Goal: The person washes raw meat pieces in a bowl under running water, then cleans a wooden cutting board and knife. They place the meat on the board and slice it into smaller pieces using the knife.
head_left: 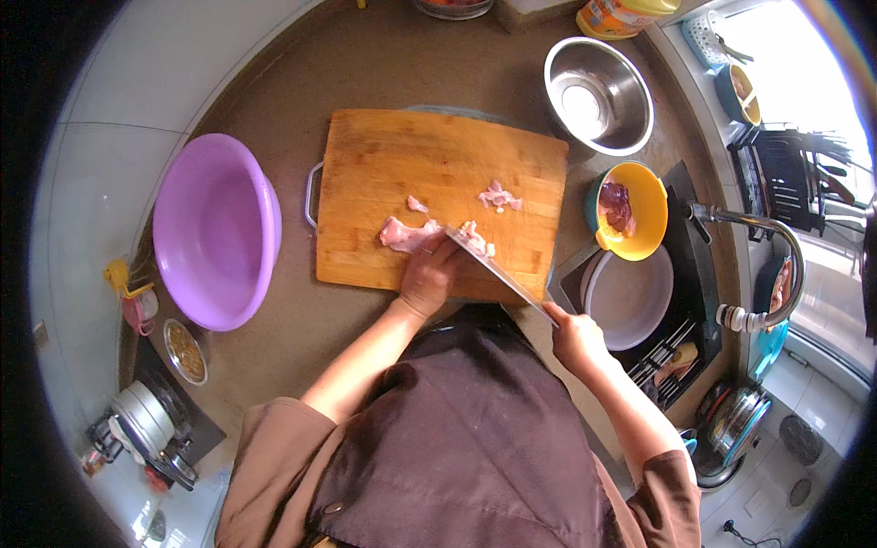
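A wooden cutting board (438,164) lies on the counter before me. My left hand (430,274) presses on a piece of pale pink raw meat (404,234) near the board's front edge. My right hand (579,339) grips the handle of a kitchen knife (503,275), whose blade runs diagonally, its far end beside my left fingertips. Cut meat bits (477,240) lie along the blade. A small scrap (416,204) sits behind the larger piece, and a little heap of trimmings (499,196) lies farther right. The handle in my right fist is mostly hidden.
A purple plastic basin (216,233) stands left. At right are a steel bowl (634,103), a yellow colander (651,212) holding dark red meat, and a white basin (658,301) in the sink under a curved faucet (788,240). A metal dish (185,351) of food is at lower left.
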Demonstrator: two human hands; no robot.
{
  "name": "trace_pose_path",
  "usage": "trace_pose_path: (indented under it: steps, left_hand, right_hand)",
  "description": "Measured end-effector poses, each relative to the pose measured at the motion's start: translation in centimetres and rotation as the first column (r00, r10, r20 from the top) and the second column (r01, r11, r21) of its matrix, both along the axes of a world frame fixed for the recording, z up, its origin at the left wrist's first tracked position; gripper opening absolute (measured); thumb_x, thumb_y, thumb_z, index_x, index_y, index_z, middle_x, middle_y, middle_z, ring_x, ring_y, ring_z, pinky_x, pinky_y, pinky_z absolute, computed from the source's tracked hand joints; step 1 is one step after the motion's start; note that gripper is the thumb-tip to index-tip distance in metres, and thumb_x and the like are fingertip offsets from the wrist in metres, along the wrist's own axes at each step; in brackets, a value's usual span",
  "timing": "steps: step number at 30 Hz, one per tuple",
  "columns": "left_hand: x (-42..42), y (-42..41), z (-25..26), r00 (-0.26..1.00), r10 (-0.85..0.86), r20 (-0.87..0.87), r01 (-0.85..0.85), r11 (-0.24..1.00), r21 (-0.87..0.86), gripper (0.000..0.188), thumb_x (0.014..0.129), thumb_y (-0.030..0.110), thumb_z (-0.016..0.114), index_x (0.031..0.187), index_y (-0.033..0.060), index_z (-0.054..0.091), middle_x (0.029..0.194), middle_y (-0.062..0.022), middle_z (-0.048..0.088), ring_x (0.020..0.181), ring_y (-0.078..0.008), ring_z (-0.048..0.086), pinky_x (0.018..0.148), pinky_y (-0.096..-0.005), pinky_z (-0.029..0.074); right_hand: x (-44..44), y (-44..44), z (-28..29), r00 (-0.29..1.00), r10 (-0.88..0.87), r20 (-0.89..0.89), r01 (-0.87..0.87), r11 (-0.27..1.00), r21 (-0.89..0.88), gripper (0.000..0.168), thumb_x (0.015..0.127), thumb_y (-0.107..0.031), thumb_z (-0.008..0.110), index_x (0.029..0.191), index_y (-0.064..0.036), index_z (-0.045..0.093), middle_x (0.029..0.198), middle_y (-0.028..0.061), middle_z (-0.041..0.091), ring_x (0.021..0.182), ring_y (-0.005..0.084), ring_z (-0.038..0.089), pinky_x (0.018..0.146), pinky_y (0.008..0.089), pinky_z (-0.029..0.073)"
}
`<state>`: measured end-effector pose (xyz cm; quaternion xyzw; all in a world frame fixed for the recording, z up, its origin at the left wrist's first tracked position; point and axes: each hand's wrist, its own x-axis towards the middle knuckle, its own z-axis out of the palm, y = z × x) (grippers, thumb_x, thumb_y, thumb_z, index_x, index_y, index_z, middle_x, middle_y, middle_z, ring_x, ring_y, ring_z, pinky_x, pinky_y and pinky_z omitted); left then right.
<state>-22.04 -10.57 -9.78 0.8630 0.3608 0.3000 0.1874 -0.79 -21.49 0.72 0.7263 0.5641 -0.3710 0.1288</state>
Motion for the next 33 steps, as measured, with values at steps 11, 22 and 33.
trace_pose_path:
  steps: [11, 22, 33]
  left_hand:
    - [0.3, 0.0, 0.8, 0.997, -0.006, -0.076, 0.008, 1.0, 0.027, 0.024, 0.072, 0.01, 0.055, 0.095, 0.0124, 0.063, 0.1, -0.0029, 0.055, 0.099, -0.0238, 0.049, 0.092, -0.0384, 0.039]
    - [-1.1, 0.3, -1.8, 0.999, -0.015, -0.043, 0.018, 0.997, 0.074, 0.024, 0.077, 0.014, 0.056, 0.101, 0.0129, 0.061, 0.103, -0.0084, 0.057, 0.104, -0.0267, 0.053, 0.086, -0.0425, 0.044]
    - [-1.5, 0.2, -2.2, 1.0, -0.023, -0.01, 0.023, 1.0, -0.004, 0.027, 0.071, 0.014, 0.061, 0.098, 0.0122, 0.062, 0.104, -0.0088, 0.057, 0.102, -0.0301, 0.052, 0.086, -0.0435, 0.043]
  right_hand:
    - [1.5, 4.2, 0.2, 0.999, 0.004, 0.041, -0.014, 0.968, 0.25, 0.033, 0.077, -0.007, 0.048, 0.109, -0.013, 0.056, 0.073, 0.0202, 0.061, 0.068, 0.0359, 0.061, 0.06, 0.0464, 0.048]
    - [-1.5, -2.7, 1.4, 0.999, 0.048, -0.016, -0.041, 0.957, 0.287, 0.043, 0.074, -0.006, 0.051, 0.117, -0.013, 0.05, 0.075, 0.0165, 0.06, 0.067, 0.0336, 0.061, 0.06, 0.0433, 0.049]
    - [-0.9, -1.3, 2.3, 0.998, 0.055, 0.011, -0.055, 0.989, 0.137, 0.046, 0.073, -0.004, 0.053, 0.118, -0.011, 0.047, 0.077, 0.0179, 0.06, 0.07, 0.0351, 0.062, 0.062, 0.044, 0.049]
